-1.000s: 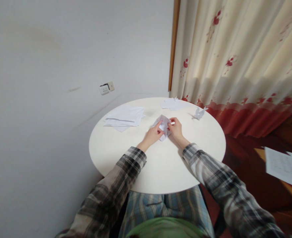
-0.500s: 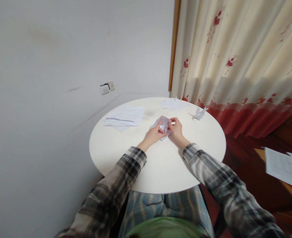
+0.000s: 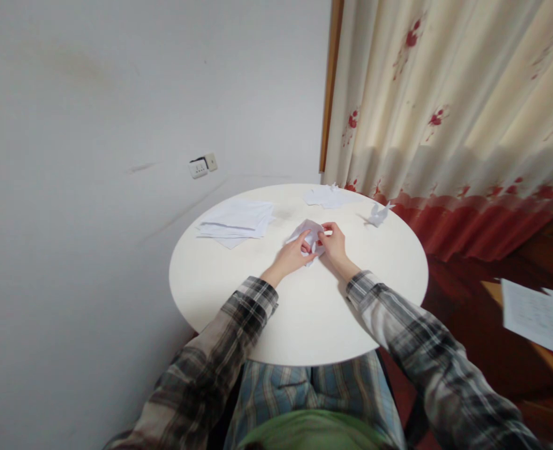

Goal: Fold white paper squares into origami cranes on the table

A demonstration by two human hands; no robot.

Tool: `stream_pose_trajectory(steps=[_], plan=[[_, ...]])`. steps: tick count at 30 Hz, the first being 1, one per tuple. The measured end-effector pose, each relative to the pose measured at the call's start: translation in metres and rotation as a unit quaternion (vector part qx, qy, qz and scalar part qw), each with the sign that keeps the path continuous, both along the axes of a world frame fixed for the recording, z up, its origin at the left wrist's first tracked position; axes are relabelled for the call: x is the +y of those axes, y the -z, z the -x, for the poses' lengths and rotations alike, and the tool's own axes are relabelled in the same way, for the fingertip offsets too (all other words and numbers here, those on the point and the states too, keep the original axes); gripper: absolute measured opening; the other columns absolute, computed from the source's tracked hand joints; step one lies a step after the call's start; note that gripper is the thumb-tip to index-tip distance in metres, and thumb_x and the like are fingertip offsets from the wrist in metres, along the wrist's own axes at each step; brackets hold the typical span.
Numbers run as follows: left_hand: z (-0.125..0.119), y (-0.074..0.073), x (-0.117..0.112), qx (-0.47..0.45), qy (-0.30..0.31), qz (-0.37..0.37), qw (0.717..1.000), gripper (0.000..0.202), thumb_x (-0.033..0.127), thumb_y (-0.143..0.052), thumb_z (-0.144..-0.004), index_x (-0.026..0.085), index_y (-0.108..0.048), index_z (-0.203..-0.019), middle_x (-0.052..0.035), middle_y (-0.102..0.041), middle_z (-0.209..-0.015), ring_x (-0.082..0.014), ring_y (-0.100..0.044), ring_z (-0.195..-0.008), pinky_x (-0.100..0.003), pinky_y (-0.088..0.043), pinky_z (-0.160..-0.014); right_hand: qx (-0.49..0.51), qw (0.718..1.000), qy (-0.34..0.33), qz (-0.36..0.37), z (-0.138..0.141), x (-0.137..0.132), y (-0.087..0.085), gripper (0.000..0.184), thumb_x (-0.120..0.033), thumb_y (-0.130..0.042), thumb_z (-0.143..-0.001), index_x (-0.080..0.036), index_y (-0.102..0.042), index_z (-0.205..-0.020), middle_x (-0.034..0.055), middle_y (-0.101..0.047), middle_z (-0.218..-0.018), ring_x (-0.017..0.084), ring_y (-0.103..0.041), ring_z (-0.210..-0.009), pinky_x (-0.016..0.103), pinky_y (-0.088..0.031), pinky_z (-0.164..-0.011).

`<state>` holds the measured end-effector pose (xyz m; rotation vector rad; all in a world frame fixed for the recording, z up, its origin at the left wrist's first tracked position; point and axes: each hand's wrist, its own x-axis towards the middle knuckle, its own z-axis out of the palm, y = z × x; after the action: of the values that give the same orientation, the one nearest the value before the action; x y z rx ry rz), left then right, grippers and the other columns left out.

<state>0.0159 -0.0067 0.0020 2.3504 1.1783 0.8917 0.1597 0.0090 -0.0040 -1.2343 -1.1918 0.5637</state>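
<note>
1. Our right hand [image 3: 335,244] keeps thumb and fingertips close together, pinching the right edge of the folded sheet [image 3: 310,225].
2. Our left hand [image 3: 289,258] lies at eight o'clock of the sheet, fingertips touching it, thumb and forefinger parted; we cannot tell whether they grip it.
3. We have the sheet just beyond the middle of the round white table [image 3: 299,319], its far part showing greyish above our fingers, its near tip just under the left thumb.
4. With the sheet as the dial's centre and twelve straight ahead, we see a paper stack [image 3: 239,215] at ten, its edges uneven.
5. At one, near the table's far rim, we see a smaller pile [image 3: 324,197]; between two and three sits a white paper bird [image 3: 378,214], apart from the sheet.
6. Our plaid sleeves [image 3: 241,315] reach in from seven and five; our checked trousers [image 3: 276,387] show at six.
7. Beyond the table, we face sockets [image 3: 198,168] on the wall [image 3: 117,112] at ten, a flowered curtain [image 3: 445,112] at two, and printed pages [image 3: 534,315] at four.
</note>
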Motion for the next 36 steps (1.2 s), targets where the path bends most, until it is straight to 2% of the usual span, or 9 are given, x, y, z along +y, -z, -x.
stream_pose_trajectory(steps=[11, 22, 28, 36], plan=[[0.0016, 0.006, 0.0057, -0.027, 0.023, 0.01, 0.999, 0.068, 0.021, -0.06, -0.07, 0.014, -0.032, -0.131, -0.0022, -0.063, -0.082, -0.0129, -0.059, -0.075, -0.026, -0.047, -0.074, -0.01, 1.0, 0.01, 0.004, 0.0, -0.0017, -0.0024, 0.025, -0.022, -0.047, -0.064, -0.015, -0.052, -0.087, 0.0039, -0.056, -0.088, 0.009, -0.053, -0.045, 0.023, -0.042, -0.044], [0.0018, 0.0065, 0.0072, -0.033, 0.03, 0.029, 0.999, 0.066, 0.014, -0.059, -0.07, 0.015, -0.033, -0.131, -0.0024, -0.063, -0.085, -0.0129, -0.058, -0.078, -0.027, -0.047, -0.077, -0.019, 1.0, 0.01, 0.012, -0.0004, -0.0016, -0.0023, 0.029, -0.021, -0.047, -0.062, -0.014, -0.053, -0.09, 0.0043, -0.056, -0.089, 0.008, -0.052, -0.045, 0.023, -0.042, -0.044], [0.0023, 0.0059, 0.0067, -0.037, 0.037, 0.037, 0.998, 0.068, 0.014, -0.06, -0.069, 0.017, -0.033, -0.131, -0.0021, -0.062, -0.086, -0.0128, -0.058, -0.079, -0.027, -0.046, -0.079, -0.034, 0.999, 0.017, 0.016, -0.0016, 0.0014, 0.0011, 0.03, -0.022, -0.047, -0.061, -0.017, -0.054, -0.09, 0.0032, -0.056, -0.087, 0.012, -0.054, -0.058, 0.023, -0.044, -0.048], [0.0008, 0.0053, 0.0046, -0.048, 0.066, 0.075, 0.994, 0.067, 0.01, -0.057, -0.067, 0.016, -0.035, -0.13, -0.0075, -0.058, -0.1, -0.0154, -0.055, -0.089, -0.03, -0.045, -0.083, -0.042, 0.999, 0.019, -0.001, -0.0031, 0.0033, 0.0033, 0.029, -0.019, -0.047, -0.061, -0.016, -0.054, -0.089, 0.0039, -0.057, -0.086, 0.015, -0.055, -0.067, 0.026, -0.047, -0.056]])
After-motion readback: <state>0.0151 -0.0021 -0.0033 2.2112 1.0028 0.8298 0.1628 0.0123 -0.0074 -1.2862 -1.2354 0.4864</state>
